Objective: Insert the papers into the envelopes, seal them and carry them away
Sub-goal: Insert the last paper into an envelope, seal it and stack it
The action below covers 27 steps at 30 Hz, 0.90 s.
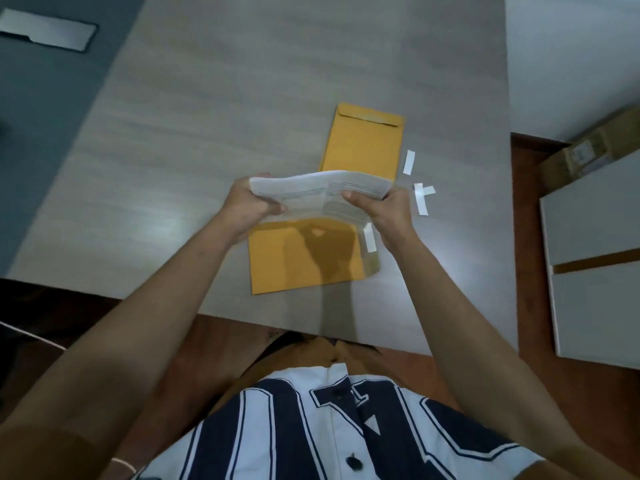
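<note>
A person in a navy-and-white jersey [346, 427] stands at the near edge of a pale wood-grain worktop [207, 133] and holds a bundle of printed papers [318, 190] up in both hands. The left hand [251, 202] grips the bundle's left end and the right hand [384, 209] grips its right end. Both thumbs press on the side facing the camera, with the fingers curled behind. The papers bow slightly between the hands, raised off the worktop.

Directly beneath them a brown envelope [294, 261] lies flat near the front edge, shadowed by the hands. A second brown envelope [363, 143] lies just beyond it, its flap at the far end, its near end hidden behind the papers.

A white strip [409, 162] lies just right of the far envelope. Two crossed strips [422, 197] lie close to the right hand, and another strip [370, 237] shows at the near envelope's right edge.

A cardboard box [588, 147] and a white cabinet [595, 271] stand to the right of the worktop.
</note>
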Each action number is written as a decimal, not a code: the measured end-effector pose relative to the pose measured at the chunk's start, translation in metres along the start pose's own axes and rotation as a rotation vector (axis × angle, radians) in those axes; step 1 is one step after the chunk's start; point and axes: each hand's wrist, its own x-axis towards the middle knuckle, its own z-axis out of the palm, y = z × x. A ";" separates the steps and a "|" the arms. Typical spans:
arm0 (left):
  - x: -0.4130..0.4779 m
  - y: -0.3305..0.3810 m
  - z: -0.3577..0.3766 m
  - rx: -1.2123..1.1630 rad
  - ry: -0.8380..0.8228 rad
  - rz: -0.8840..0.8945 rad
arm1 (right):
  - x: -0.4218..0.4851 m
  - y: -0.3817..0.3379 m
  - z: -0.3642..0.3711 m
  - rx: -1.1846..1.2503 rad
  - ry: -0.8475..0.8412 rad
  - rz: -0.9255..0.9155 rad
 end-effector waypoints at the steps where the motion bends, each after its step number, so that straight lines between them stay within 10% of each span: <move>1: -0.003 -0.005 -0.005 -0.003 0.024 -0.004 | 0.000 0.001 0.005 -0.026 -0.002 -0.008; 18: -0.009 -0.047 0.007 -0.033 0.156 -0.220 | 0.008 0.035 0.015 -0.268 -0.140 0.089; 27: 0.012 -0.024 0.044 0.642 0.006 -0.097 | 0.005 0.020 -0.078 -0.369 0.057 0.130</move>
